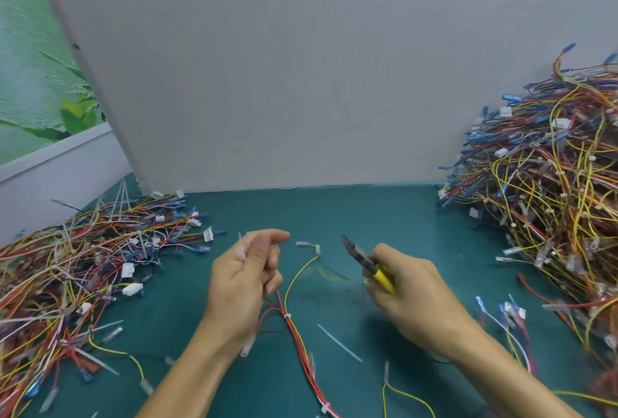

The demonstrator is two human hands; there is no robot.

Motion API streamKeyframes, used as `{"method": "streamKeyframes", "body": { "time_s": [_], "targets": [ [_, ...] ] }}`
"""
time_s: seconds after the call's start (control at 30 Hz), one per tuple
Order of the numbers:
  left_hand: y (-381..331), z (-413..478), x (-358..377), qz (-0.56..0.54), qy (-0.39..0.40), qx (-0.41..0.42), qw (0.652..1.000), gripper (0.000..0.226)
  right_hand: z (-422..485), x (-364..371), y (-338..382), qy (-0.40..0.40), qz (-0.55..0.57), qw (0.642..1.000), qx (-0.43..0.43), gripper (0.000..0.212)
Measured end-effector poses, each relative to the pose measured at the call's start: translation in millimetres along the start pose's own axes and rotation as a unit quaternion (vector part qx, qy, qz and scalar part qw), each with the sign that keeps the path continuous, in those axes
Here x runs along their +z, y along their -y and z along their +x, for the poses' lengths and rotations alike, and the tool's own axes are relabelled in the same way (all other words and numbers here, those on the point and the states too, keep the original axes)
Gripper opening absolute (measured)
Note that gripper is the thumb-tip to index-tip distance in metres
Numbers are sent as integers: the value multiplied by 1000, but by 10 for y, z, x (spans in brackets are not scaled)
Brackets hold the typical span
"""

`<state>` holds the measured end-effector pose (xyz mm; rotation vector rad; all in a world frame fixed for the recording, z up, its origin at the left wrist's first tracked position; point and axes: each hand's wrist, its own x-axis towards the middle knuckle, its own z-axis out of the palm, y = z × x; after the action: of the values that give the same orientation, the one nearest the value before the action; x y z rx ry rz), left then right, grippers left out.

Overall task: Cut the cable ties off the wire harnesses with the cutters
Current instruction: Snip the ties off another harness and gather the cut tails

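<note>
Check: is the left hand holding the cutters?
No: the right hand grips the yellow-handled cutters, while the left hand pinches a white cable tie.

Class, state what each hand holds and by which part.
Left hand pinches a cable tie by its lower stretch; right hand grips the cutters by the yellow handles.

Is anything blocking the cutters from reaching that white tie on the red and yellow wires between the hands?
Nothing visible. Between the cutters in the right hand and the cable tie lies only bare mat and the harness's own yellow wire.
</note>
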<state>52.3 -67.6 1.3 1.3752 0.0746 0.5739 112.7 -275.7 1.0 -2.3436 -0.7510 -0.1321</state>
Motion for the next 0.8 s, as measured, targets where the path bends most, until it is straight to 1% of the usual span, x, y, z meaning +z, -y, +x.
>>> {"method": "streamKeyframes", "body": {
  "time_s": [0.07,0.1,0.17,0.2,0.27,0.33,0.37,0.4,0.43,0.5,0.57,0.6,0.67,0.73,0.8],
  "targets": [
    [49,-31,-4,132,22,74,988,23,-25,38,40,17,39,999,-11,11],
    [56,-50,0,196,49,115,973,22,-33,60,48,29,48,998,-17,13],
    [70,-97,24,307,115,183,927,34,-47,99,62,48,48,997,-38,16],
    [85,-122,46,343,152,199,905,40,-52,113,71,54,43,996,-50,19],
    [134,-169,85,424,212,201,858,46,-53,124,90,55,30,995,-74,25],
    [184,-195,103,535,231,197,788,46,-52,118,115,50,24,994,-93,31],
    [204,-200,107,574,230,196,761,46,-52,111,124,48,23,993,-101,30],
    [221,-197,109,591,230,193,749,45,-50,107,131,47,21,993,-108,27],
    [228,-196,121,592,232,186,749,47,-50,103,134,46,20,992,-112,23],
    [244,-207,156,555,238,174,778,56,-55,99,138,46,19,992,-115,19],
    [262,-221,176,519,239,155,806,59,-63,97,150,47,24,992,-119,21],
    [263,-223,178,502,239,135,820,52,-67,95,154,45,33,992,-115,24],
    [272,-209,161,471,237,104,843,26,-57,74,147,39,63,994,-84,26],
    [251,-197,150,446,230,94,860,19,-23,27,106,42,100,994,-33,22],
    [232,-195,147,427,233,82,870,18,0,-21,70,72,137,988,16,17]
  ]
}}
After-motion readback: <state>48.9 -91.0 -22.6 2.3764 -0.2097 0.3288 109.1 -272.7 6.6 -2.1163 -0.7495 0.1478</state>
